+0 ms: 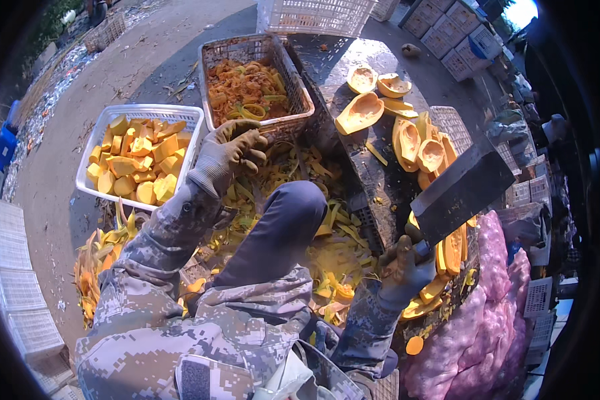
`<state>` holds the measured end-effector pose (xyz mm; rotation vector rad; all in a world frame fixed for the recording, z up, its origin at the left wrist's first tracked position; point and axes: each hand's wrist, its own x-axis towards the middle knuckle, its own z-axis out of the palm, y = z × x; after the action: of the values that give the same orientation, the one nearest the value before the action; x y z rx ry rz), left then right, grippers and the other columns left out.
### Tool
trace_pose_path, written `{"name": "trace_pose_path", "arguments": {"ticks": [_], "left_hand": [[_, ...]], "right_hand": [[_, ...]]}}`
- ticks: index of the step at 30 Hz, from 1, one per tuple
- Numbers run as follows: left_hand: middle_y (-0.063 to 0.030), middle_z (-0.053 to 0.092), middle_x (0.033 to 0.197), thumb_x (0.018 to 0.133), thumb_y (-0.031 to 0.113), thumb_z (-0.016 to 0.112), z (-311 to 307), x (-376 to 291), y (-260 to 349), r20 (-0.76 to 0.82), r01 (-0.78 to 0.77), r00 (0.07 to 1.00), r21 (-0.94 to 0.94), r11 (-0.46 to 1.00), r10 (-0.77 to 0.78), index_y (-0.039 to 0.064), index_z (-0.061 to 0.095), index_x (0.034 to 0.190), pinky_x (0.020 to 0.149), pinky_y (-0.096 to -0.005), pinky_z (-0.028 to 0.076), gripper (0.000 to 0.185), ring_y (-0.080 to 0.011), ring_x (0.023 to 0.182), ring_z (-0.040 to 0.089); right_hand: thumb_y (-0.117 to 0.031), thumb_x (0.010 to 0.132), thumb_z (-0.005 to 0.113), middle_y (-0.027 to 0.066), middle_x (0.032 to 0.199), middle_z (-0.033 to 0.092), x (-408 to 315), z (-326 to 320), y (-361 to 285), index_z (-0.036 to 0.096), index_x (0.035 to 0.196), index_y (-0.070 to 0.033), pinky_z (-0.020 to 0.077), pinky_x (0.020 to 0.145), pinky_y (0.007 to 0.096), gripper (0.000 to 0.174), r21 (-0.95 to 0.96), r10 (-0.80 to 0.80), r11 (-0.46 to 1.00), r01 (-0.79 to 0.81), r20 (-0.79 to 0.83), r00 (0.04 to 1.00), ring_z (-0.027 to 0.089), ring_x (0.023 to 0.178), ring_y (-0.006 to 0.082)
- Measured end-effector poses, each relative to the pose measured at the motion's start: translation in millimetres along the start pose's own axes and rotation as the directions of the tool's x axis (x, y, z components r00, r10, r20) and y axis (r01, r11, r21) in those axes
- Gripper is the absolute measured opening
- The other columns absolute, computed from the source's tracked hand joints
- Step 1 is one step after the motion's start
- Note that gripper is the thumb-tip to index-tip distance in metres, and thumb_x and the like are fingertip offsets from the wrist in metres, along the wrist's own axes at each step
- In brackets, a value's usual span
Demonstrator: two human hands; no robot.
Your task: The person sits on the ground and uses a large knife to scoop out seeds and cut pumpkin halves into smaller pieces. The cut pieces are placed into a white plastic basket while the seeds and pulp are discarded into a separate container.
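Note:
My right hand (409, 267), in a soiled work glove, grips the handle of a broad cleaver (462, 192); its blade points up and right over the board. Gloved too, my left hand (237, 152) is raised between the two crates, fingers partly curled, with nothing seen in it. Below and left of it, a white plastic basket (82, 172) holds cut pumpkin chunks (145, 155). The dirty crate (305, 107) behind holds orange pulp and peel (245, 90). Hollowed pumpkin halves (360, 112) lie on a dark wooden board (375, 190), more stacked along its right side.
Peelings (335, 220) cover the ground around my knee. Pink mesh sacks (467, 325) of round produce stand at the lower right. White crates (22, 290) are stacked at the left, others (460, 30) at the upper right. One large white crate (320, 15) stands beyond the board.

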<state>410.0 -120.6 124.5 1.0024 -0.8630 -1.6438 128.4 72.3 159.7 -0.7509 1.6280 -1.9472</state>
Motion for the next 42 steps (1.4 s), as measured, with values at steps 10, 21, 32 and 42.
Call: {"name": "trace_pose_path", "arguments": {"ticks": [10, 21, 32, 42], "left_hand": [[-0.0176, 0.062, 0.101, 0.090, 0.026, 0.068, 288.5, -13.6, -187.7, 0.276, 0.408, 0.734, 0.551, 0.728, -0.620, -0.005, 0.050, 0.123, 0.057, -0.0361, 0.060, 0.049, -0.0265, 0.072, 0.067], [-0.0241, 0.058, 0.121, 0.088, 0.018, 0.067, 389.7, 46.0, -312.6, -0.031, 0.674, 0.635, 0.511, 0.534, -0.772, -0.005, 0.056, 0.122, 0.057, -0.0454, 0.061, 0.042, -0.0415, 0.090, 0.067], [-0.0209, 0.066, 0.101, 0.087, 0.002, 0.057, 269.5, -5.9, -179.6, 0.251, 0.628, 0.695, 0.244, 0.739, -0.674, -0.003, 0.054, 0.121, 0.058, -0.0403, 0.061, 0.035, -0.0315, 0.075, 0.069], [-0.0116, 0.067, 0.095, 0.079, -0.008, 0.060, 44.4, -32.6, -26.9, 0.160, 0.163, 0.977, -0.119, 0.980, -0.143, 0.002, 0.057, 0.121, 0.052, -0.0326, 0.060, 0.044, -0.0215, 0.073, 0.069]], "right_hand": [[-0.008, 0.093, 0.057, 0.0114, 0.081, 0.060, -26.0, -163.5, 45.9, 0.050, 0.122, 0.012, 0.0502, 0.046, 0.0257, 0.036, 0.097, -0.031, 0.993, 0.061, -0.290, 0.956, 0.060, 0.056, 0.0167], [-0.002, 0.079, 0.071, 0.0082, 0.086, 0.063, -40.0, -169.2, 72.4, 0.059, 0.111, 0.012, 0.0495, 0.059, 0.0241, 0.038, 0.247, 0.285, 0.949, -0.197, -0.402, 0.870, 0.057, 0.063, 0.0118], [0.004, 0.083, 0.065, 0.0072, 0.073, 0.061, -11.5, -144.3, 64.4, 0.058, 0.112, 0.004, 0.0467, 0.047, 0.0224, 0.030, 0.195, 0.269, 0.955, -0.221, -0.269, 0.925, 0.056, 0.052, 0.0123], [0.005, 0.079, 0.068, 0.0086, 0.083, 0.067, 23.7, 56.5, -29.8, 0.060, 0.110, 0.008, 0.0508, 0.060, 0.0219, 0.033, -0.090, -0.067, 0.990, 0.111, 0.391, 0.918, 0.060, 0.067, 0.0072]]}}
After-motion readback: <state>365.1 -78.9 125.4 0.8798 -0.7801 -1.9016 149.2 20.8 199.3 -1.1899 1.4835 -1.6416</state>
